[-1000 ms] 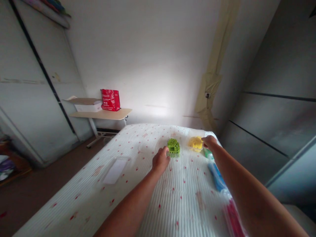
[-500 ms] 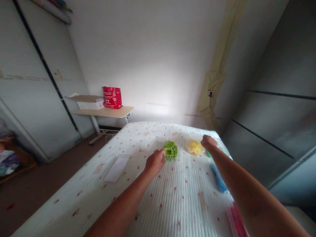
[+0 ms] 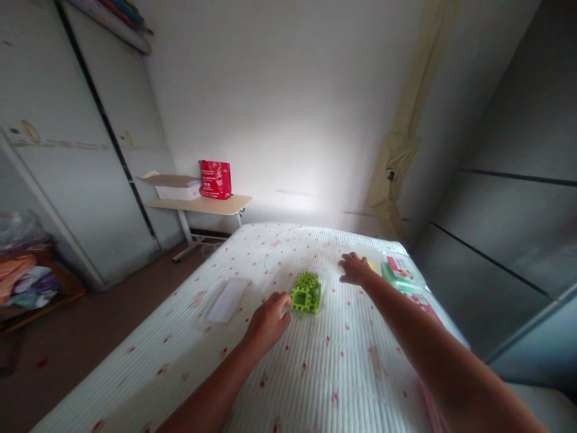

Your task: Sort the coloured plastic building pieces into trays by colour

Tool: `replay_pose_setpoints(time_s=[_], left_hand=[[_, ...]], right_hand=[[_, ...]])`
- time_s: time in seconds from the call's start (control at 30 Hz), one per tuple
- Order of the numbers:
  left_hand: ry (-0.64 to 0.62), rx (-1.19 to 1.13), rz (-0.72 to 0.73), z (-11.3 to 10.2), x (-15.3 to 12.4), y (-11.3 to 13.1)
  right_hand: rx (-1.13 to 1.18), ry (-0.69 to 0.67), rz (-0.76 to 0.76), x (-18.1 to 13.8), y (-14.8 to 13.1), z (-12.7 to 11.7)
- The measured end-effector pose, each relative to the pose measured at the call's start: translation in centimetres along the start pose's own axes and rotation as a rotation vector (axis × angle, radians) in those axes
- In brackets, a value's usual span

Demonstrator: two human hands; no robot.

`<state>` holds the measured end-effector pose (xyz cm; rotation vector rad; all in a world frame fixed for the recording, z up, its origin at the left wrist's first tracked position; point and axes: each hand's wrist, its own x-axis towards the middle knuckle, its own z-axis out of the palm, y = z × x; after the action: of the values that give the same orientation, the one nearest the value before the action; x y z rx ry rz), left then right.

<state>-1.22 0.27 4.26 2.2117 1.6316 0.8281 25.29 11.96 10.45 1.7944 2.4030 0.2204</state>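
A lime-green studded block build (image 3: 306,292) sits on the white mattress (image 3: 324,373) with red specks. My left hand (image 3: 267,320) is curled, its fingertips gripping the build's left edge. My right hand (image 3: 354,269) lies beyond and to the right of the build, fingers spread flat on the mattress, holding nothing. A sliver of yellow (image 3: 372,265) shows just behind that hand; the rest is hidden. Clear bags with green and red contents (image 3: 400,270) lie at the mattress's right edge.
A flat clear plastic piece (image 3: 226,300) lies on the mattress to the left. Beyond the bed a small side table (image 3: 202,205) carries a red bag (image 3: 215,179) and a white box (image 3: 177,191). Wardrobe doors (image 3: 81,180) stand left, a grey wall (image 3: 505,210) right.
My right hand left the yellow pieces, moved left and spread open. The green build and my left hand have come nearer to me. The view has shifted.
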Motion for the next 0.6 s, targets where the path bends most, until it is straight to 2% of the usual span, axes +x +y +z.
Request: replay_pose_setpoints(time_s=[0.23, 0.5, 0.6], left_hand=[[0.044, -0.048, -0.013, 0.2, -1.7, 0.0], [-0.004, -0.055, -0.017, -1.3, -2.1, 0.3], [-0.043, -0.042, -0.021, -1.9, -2.8, 0.3]], right_hand=[[-0.11, -0.001, -0.039, -1.0, 0.6, 0.9], [-0.158, -0.013, -0.077, -0.9, 0.9, 0.4], [-0.133, 0.029, -0.065, -0.4, 0.3, -0.4]])
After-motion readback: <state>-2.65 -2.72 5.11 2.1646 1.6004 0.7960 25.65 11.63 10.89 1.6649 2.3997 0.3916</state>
